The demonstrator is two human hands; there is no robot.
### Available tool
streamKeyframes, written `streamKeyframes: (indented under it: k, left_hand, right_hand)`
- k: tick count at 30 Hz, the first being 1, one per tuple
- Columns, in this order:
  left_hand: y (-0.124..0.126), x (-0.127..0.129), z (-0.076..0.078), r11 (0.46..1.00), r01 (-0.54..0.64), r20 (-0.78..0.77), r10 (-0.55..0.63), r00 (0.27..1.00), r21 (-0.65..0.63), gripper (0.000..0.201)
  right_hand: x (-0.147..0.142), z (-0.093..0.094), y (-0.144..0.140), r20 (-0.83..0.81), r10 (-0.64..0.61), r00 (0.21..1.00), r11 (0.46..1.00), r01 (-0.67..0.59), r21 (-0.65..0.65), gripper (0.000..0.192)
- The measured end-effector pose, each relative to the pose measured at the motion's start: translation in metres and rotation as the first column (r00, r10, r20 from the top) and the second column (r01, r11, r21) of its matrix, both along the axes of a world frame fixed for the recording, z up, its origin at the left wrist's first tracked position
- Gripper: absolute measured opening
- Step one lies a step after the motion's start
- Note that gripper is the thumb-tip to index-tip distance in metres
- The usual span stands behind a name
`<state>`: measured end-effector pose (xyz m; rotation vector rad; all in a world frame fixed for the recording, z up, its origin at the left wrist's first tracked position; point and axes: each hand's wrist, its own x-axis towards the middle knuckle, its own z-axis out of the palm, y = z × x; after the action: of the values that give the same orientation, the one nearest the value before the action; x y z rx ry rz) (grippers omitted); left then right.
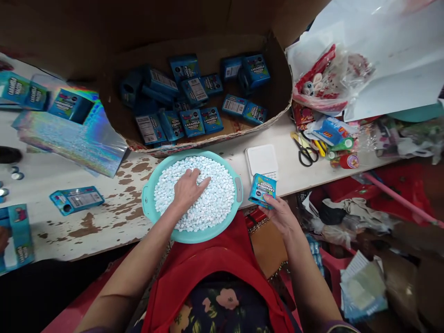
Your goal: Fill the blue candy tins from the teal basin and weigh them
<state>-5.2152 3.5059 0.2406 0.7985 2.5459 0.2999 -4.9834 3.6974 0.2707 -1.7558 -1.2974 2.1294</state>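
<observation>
My left hand (pixel 188 189) rests on small white candies (pixel 211 203) that fill a turquoise basin (pixel 238 188) at the table's front edge. Its thumb points away from the fingers, and some fingertips are partly hidden among the candies. To the right of the basin, my right hand (pixel 280 213) grips a small blue candy box (pixel 262 188) printed "Caramelo Macizo". That box is held just in front of a white kitchen scale (pixel 262 159), covering part of its near edge.
Behind the basin stands a cardboard carton (pixel 208 138) with several blue boxes. Scissors (pixel 305 150) and bagged items lie to the right. Holographic sheets (pixel 79 143) and another blue box (pixel 77 200) are on the left, where another person's hand (pixel 4 238) shows by a box.
</observation>
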Motion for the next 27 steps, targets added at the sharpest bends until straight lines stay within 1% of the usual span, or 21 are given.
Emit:
streamKeyframes:
  k: [1, 3, 5, 7, 8, 10, 11, 12, 13, 15, 16, 18, 20, 21, 22, 24, 25, 27]
  left_hand:
    - [0.0, 0.0, 0.0, 1.0, -0.014, 0.024, 0.014, 1.0, 0.003, 0.05]
    - [-0.001, 0.001, 0.001, 0.999, -0.036, 0.065, 0.033, 0.997, 0.034, 0.046]
    - [-0.002, 0.0, 0.0, 0.994, -0.056, 0.107, 0.046, 0.993, 0.096, 0.042]
    - [-0.004, -0.001, -0.002, 0.98, -0.095, 0.154, 0.068, 0.986, 0.177, 0.037]
    - [-0.005, -0.003, -0.004, 0.967, -0.135, 0.192, 0.094, 0.977, 0.217, 0.034]
    - [-0.008, -0.007, -0.006, 0.924, -0.267, 0.321, 0.174, 0.931, 0.273, 0.032]
    - [-0.008, -0.009, -0.006, 0.893, -0.349, 0.406, 0.217, 0.888, 0.285, 0.032]
    - [-0.009, -0.011, -0.006, 0.854, -0.436, 0.499, 0.256, 0.828, 0.285, 0.033]
    - [-0.01, -0.014, -0.004, 0.808, -0.522, 0.592, 0.286, 0.754, 0.274, 0.034]
    - [-0.011, -0.018, 0.0, 0.692, -0.68, 0.753, 0.308, 0.582, 0.243, 0.037]
    - [-0.011, -0.019, 0.004, 0.635, -0.739, 0.823, 0.284, 0.493, 0.224, 0.038]
    - [-0.011, -0.021, 0.011, 0.547, -0.817, 0.929, 0.179, 0.325, 0.181, 0.038]
    - [-0.009, -0.022, 0.018, 0.475, -0.871, 0.98, 0.077, 0.182, 0.125, 0.04]
    - [-0.008, -0.021, 0.021, 0.442, -0.893, 0.992, 0.048, 0.117, 0.084, 0.043]
    - [-0.007, -0.02, 0.024, 0.406, -0.913, 0.998, 0.036, 0.055, 0.036, 0.045]
    - [-0.005, -0.017, 0.03, 0.353, -0.934, 0.999, 0.021, -0.04, -0.045, 0.044]
    - [-0.004, -0.016, 0.031, 0.335, -0.94, 0.998, 0.001, -0.068, -0.064, 0.043]
    - [-0.004, -0.014, 0.033, 0.291, -0.953, 0.994, -0.051, -0.096, -0.077, 0.041]
  right_hand:
    - [0.007, -0.001, 0.0, 0.035, 0.003, 0.999, 0.999, -0.005, 0.04, 0.048]
    - [0.02, -0.002, 0.0, 0.093, -0.03, 0.995, 0.992, 0.018, 0.125, 0.054]
    - [0.029, -0.003, 0.0, 0.161, -0.056, 0.985, 0.973, 0.018, 0.23, 0.067]
    - [0.034, -0.006, -0.002, 0.218, -0.026, 0.976, 0.954, -0.041, 0.299, 0.082]
    - [0.034, -0.008, -0.004, 0.232, 0.007, 0.973, 0.951, -0.078, 0.298, 0.085]
    - [0.032, -0.015, -0.01, 0.232, 0.072, 0.97, 0.962, -0.129, 0.24, 0.082]
    - [0.03, -0.018, -0.012, 0.221, 0.087, 0.971, 0.973, -0.13, 0.193, 0.078]
    - [0.028, -0.022, -0.015, 0.214, 0.092, 0.972, 0.98, -0.126, 0.151, 0.075]
    - [0.026, -0.025, -0.017, 0.215, 0.091, 0.972, 0.985, -0.119, 0.123, 0.073]
    - [0.023, -0.031, -0.018, 0.211, 0.089, 0.973, 0.989, -0.111, 0.096, 0.07]
    - [0.023, -0.033, -0.018, 0.203, 0.092, 0.975, 0.99, -0.112, 0.09, 0.069]
    - [0.022, -0.036, -0.016, 0.176, 0.108, 0.978, 0.989, -0.124, 0.081, 0.072]
    - [0.022, -0.04, -0.013, 0.136, 0.144, 0.98, 0.983, -0.158, 0.094, 0.084]
    - [0.022, -0.043, -0.012, 0.128, 0.179, 0.975, 0.971, -0.196, 0.138, 0.089]
    - [0.023, -0.046, -0.011, 0.133, 0.221, 0.966, 0.948, -0.245, 0.202, 0.089]
    - [0.026, -0.051, -0.009, 0.176, 0.293, 0.94, 0.878, -0.337, 0.34, 0.079]
    - [0.028, -0.053, -0.009, 0.213, 0.314, 0.925, 0.831, -0.376, 0.41, 0.072]
    - [0.035, -0.051, -0.009, 0.288, 0.324, 0.901, 0.721, -0.432, 0.542, 0.059]
